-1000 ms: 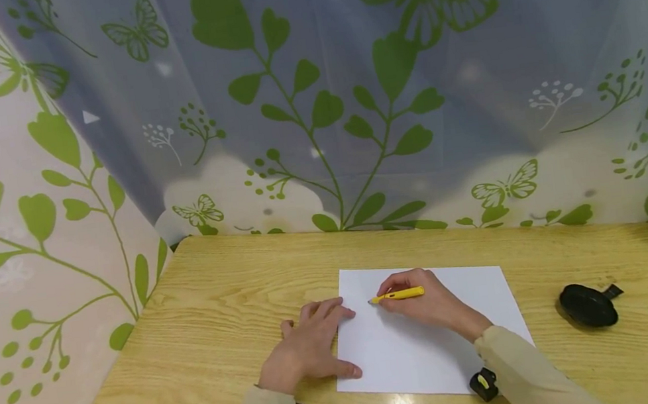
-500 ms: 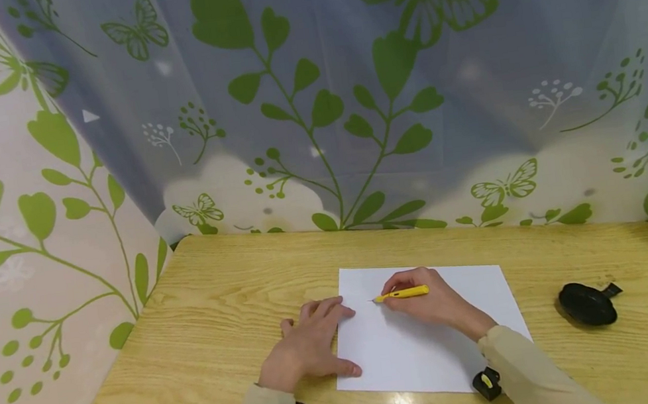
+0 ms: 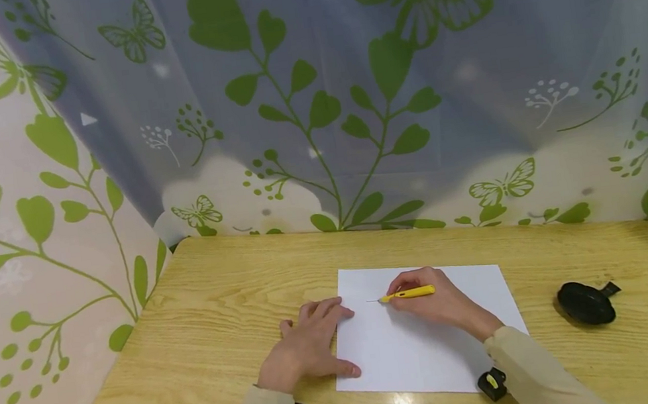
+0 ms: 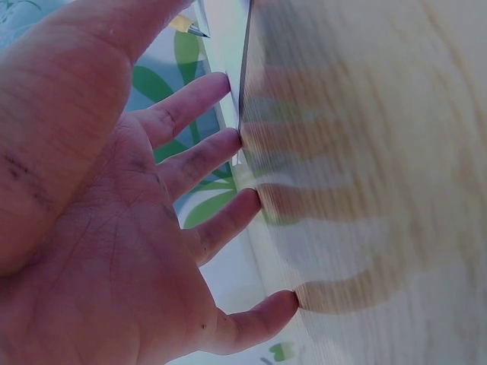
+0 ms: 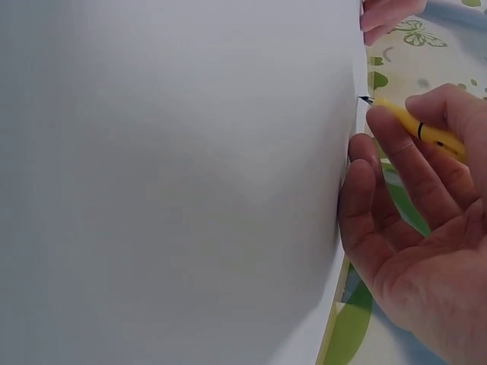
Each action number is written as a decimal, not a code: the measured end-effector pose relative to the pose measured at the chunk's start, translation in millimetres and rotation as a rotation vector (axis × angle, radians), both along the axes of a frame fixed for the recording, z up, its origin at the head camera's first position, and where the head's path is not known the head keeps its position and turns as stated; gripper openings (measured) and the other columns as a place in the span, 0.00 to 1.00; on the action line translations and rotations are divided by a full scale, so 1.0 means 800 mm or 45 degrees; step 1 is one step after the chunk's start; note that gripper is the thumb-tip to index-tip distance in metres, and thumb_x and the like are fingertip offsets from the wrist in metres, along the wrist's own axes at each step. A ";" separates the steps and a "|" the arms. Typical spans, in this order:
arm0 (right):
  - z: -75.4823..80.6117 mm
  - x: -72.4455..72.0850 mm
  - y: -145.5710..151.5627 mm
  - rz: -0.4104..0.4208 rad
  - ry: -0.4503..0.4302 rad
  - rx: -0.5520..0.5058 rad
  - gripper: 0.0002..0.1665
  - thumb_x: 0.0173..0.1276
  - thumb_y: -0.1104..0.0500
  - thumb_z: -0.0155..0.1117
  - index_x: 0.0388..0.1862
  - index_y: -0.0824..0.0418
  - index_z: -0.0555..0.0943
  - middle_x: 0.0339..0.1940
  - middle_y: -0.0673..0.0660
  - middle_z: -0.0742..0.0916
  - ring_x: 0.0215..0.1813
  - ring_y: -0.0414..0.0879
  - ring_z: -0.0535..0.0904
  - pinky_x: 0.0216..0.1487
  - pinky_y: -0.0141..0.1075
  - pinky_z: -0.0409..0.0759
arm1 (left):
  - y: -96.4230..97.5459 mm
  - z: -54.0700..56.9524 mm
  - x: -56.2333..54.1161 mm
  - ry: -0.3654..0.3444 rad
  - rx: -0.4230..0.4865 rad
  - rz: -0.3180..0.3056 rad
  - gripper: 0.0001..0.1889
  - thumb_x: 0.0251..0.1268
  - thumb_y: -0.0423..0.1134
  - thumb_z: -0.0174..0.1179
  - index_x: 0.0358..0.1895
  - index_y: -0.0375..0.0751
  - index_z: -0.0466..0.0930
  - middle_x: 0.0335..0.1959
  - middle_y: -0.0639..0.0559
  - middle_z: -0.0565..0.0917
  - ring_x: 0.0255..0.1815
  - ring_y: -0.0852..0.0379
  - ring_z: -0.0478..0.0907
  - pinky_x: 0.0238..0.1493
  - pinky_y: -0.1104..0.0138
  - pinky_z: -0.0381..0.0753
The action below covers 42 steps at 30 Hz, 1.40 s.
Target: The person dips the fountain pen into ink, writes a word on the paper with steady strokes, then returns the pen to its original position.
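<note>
A sheet of white paper (image 3: 402,360) lies on the wooden table. My right hand (image 3: 440,302) pinches a yellow pen (image 3: 417,292) between thumb and fingers, its dark tip at the paper in the upper left part of the sheet. From the tip a short thin line (image 3: 371,301) runs left. In the right wrist view the other fingers of this hand rest at the sheet below the pen (image 5: 437,139). My left hand (image 3: 308,352) lies spread over the sheet's left edge; in the left wrist view its fingertips (image 4: 221,82) touch down, some on paper, some on wood.
To the right of the paper sits a small black pan-shaped dish (image 3: 586,303) with a short handle. A curtain (image 3: 313,110) with green leaves and butterflies hangs behind the table (image 3: 236,272). Black straps with small devices (image 3: 492,384) are on both wrists.
My right hand has slid slightly right with the pen, and a short thin line now shows behind its tip. The left hand has stayed in place on the sheet's edge.
</note>
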State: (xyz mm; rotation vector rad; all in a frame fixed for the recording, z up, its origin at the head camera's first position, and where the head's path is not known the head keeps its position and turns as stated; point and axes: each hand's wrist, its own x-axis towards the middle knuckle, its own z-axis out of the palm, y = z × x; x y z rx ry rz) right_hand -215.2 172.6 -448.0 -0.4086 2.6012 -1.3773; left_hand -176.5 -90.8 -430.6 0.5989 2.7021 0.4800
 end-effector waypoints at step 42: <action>-0.001 0.008 0.028 -0.060 -0.049 0.006 0.05 0.67 0.56 0.72 0.39 0.54 0.88 0.43 0.52 0.91 0.40 0.45 0.82 0.41 0.34 0.78 | -0.002 0.000 0.000 -0.009 0.037 -0.003 0.45 0.49 0.61 0.78 0.71 0.55 0.69 0.81 0.53 0.60 0.79 0.40 0.56 0.63 0.25 0.59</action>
